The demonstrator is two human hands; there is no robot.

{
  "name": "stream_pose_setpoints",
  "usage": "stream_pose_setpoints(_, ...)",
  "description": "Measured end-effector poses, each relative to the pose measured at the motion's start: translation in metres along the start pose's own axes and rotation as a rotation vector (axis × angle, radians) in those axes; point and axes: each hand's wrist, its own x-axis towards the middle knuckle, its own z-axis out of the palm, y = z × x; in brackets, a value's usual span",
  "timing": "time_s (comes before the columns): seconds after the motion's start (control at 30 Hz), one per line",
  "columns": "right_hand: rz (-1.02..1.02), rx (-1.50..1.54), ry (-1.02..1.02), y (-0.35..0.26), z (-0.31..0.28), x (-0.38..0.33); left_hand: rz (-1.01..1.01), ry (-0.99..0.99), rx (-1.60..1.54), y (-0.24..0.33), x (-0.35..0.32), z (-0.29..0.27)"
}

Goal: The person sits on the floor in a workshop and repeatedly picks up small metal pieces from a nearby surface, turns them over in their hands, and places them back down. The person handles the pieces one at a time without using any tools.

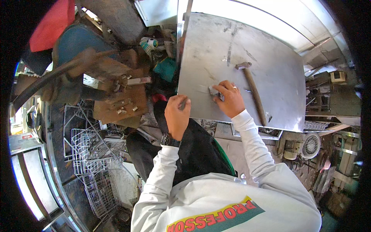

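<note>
My right hand (231,101) rests over the metal sheet tabletop (205,46), its thumb and fingers pinching a small grey metal piece (212,91) against the surface. At the left front corner of the tabletop is my left hand (177,116), fingers curled and thumb drawn in. Whatever it may hold is hidden. A hammer (253,89) with a wooden handle lies to the right of my right hand, its head toward the far side and its handle end near the front edge.
On the left, small pale pieces lie on a brown board (135,96). Wire racks (83,149) stand below it. A dark curved bar (58,73) crosses the upper left beside a blue rounded thing (79,40). A motor-like machine (305,145) sits at the lower right.
</note>
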Motion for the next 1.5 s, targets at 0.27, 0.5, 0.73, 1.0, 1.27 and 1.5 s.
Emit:
stream_pose_setpoints(0.27,-0.135,0.069,0.248,-0.003,0.000,-0.007,-0.155,0.042,-0.313,0.002,-0.041,-0.036)
stream_pose_setpoints(0.5,-0.253,0.334,0.158,-0.132,-0.010,-0.056,-0.590,-0.104,-1.288,0.032,-0.079,-0.065)
stream_pose_setpoints(0.73,-0.479,0.548,0.005,-0.193,0.016,-0.066,-0.505,0.128,-1.456,0.028,-0.110,-0.132)
stream_pose_setpoints(1.0,-0.661,0.707,-0.173,-0.251,-0.007,-0.047,-0.102,0.275,-1.495,0.034,-0.136,-0.177)
stream_pose_setpoints(1.27,-0.568,0.772,-0.186,-0.286,-0.035,-0.040,0.211,0.424,-1.203,0.068,-0.141,-0.200)
stream_pose_setpoints(1.5,-0.566,0.835,-0.172,-0.290,-0.046,-0.037,0.347,0.449,-0.853,0.079,-0.142,-0.204)
